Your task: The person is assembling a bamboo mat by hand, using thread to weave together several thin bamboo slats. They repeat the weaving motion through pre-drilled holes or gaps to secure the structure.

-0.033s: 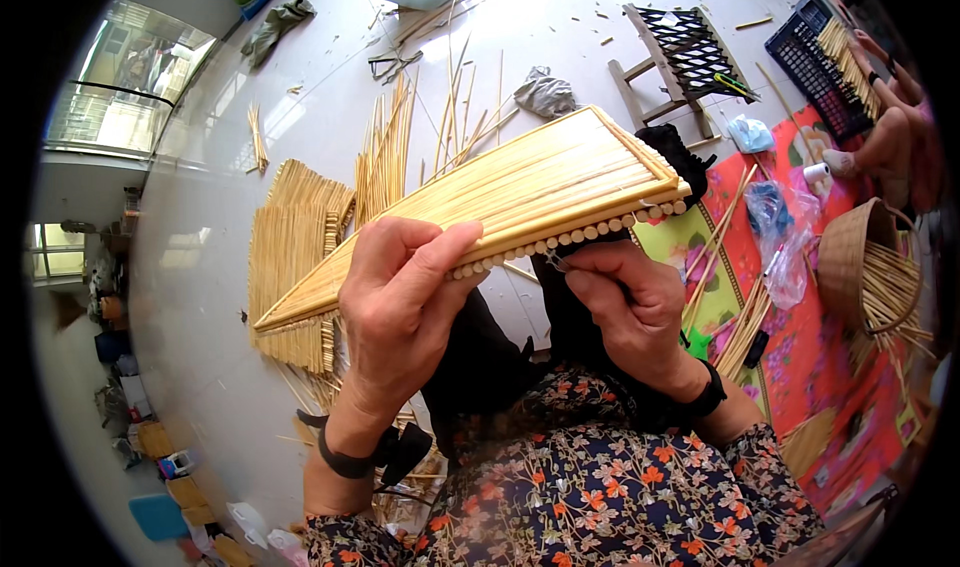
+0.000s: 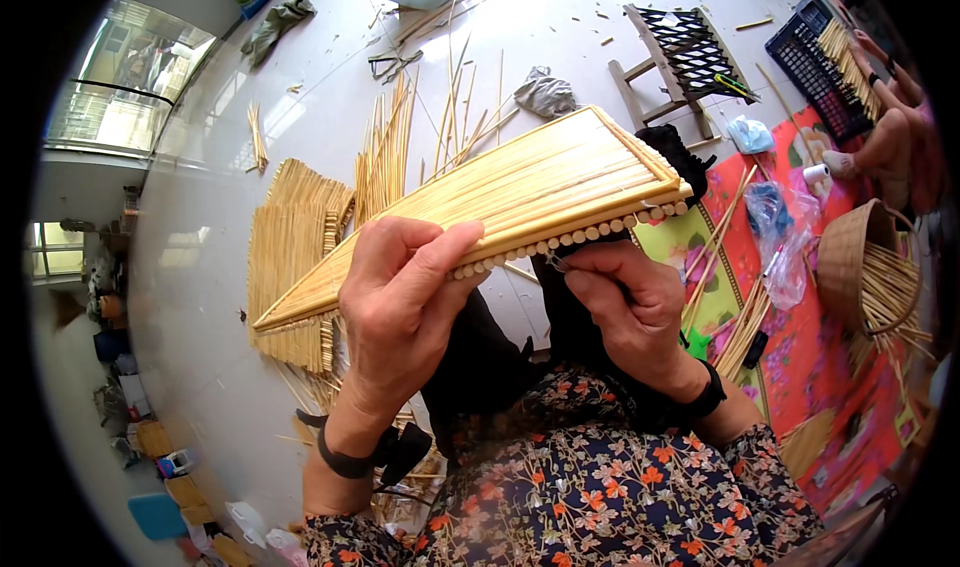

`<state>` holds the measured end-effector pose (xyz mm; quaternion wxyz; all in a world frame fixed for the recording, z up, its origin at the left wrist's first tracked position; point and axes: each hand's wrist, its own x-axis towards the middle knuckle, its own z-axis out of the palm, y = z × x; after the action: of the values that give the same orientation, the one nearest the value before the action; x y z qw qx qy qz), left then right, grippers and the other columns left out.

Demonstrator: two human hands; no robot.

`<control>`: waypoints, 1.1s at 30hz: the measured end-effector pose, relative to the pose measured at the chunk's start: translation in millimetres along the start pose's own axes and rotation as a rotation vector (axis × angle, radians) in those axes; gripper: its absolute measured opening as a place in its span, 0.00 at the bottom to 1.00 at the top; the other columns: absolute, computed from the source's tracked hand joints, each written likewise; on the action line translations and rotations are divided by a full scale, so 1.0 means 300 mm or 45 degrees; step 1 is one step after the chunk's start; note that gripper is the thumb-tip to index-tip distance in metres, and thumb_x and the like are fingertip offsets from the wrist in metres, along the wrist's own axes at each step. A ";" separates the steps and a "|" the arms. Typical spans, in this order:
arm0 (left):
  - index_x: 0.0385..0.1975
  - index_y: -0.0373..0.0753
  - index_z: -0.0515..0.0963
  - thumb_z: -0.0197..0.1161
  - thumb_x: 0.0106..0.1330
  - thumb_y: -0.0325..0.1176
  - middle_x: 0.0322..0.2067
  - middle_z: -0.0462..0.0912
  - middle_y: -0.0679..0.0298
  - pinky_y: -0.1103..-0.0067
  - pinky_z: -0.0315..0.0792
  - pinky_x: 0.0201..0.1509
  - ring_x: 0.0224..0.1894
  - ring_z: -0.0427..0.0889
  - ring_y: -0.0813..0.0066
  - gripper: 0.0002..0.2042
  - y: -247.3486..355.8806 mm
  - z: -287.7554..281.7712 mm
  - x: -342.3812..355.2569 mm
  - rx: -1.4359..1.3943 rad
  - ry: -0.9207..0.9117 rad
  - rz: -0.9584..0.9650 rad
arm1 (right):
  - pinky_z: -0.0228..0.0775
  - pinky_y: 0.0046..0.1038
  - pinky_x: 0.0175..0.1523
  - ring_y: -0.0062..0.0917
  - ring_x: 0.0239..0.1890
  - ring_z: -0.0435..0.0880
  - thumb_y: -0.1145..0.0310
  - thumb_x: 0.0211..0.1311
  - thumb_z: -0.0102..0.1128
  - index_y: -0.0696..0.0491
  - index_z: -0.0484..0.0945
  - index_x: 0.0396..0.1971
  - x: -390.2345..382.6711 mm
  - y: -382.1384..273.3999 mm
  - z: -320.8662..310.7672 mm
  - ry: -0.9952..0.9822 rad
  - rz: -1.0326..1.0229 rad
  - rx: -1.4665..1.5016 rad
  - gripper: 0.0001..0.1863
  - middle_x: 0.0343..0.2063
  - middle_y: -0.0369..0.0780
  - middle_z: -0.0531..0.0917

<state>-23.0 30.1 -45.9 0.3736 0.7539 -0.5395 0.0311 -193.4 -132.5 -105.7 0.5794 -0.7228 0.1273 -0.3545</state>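
Note:
A long, pale yellow panel of thin, straight reed-like sticks [image 2: 520, 182] is held tilted in front of me, with a raised frame of sticks round its edge. My left hand [image 2: 395, 292] is closed on its near edge, thumb on top. Along that edge run the round cut ends of several sticks. Just below them, my right hand [image 2: 630, 302] is closed in a pinch on a thin pale strand [image 2: 556, 260]; whether it is thread or wire I cannot tell. Beyond my left hand, similar stick panels [image 2: 290, 257] lie stacked on the floor.
Loose sticks [image 2: 385, 162] lie behind the panel. A small wooden stool [image 2: 650, 67] stands at the far right. On a red floral mat [image 2: 800, 367] are plastic bags and a tipped woven basket [image 2: 848, 267] of sticks. Another person sits by a dark crate [image 2: 800, 52].

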 end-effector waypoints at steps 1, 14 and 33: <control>0.54 0.35 0.88 0.76 0.57 0.16 0.40 0.80 0.62 0.77 0.76 0.42 0.41 0.80 0.70 0.22 0.000 0.001 0.000 -0.007 0.005 -0.006 | 0.76 0.25 0.36 0.24 0.29 0.88 0.79 0.69 0.68 0.59 0.87 0.42 0.003 -0.004 -0.002 -0.017 0.021 0.000 0.05 0.34 0.42 0.90; 0.53 0.38 0.89 0.78 0.56 0.18 0.39 0.80 0.63 0.76 0.76 0.41 0.41 0.80 0.68 0.22 0.013 0.011 -0.031 0.022 0.021 -0.004 | 0.75 0.25 0.35 0.22 0.29 0.87 0.78 0.70 0.68 0.58 0.87 0.42 -0.029 -0.014 -0.021 -0.076 0.123 0.020 0.05 0.32 0.41 0.90; 0.48 0.49 0.92 0.74 0.49 0.30 0.35 0.77 0.73 0.77 0.68 0.36 0.35 0.74 0.73 0.22 0.056 0.120 -0.238 0.161 0.062 0.268 | 0.78 0.26 0.49 0.20 0.47 0.86 0.79 0.74 0.66 0.56 0.85 0.56 -0.261 0.026 -0.131 -0.310 0.540 0.414 0.14 0.45 0.34 0.89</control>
<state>-79.5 62.8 -94.9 0.3331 0.7141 -0.6034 0.1225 -273.7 -117.3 -138.4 0.7599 -0.6149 0.1465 -0.1518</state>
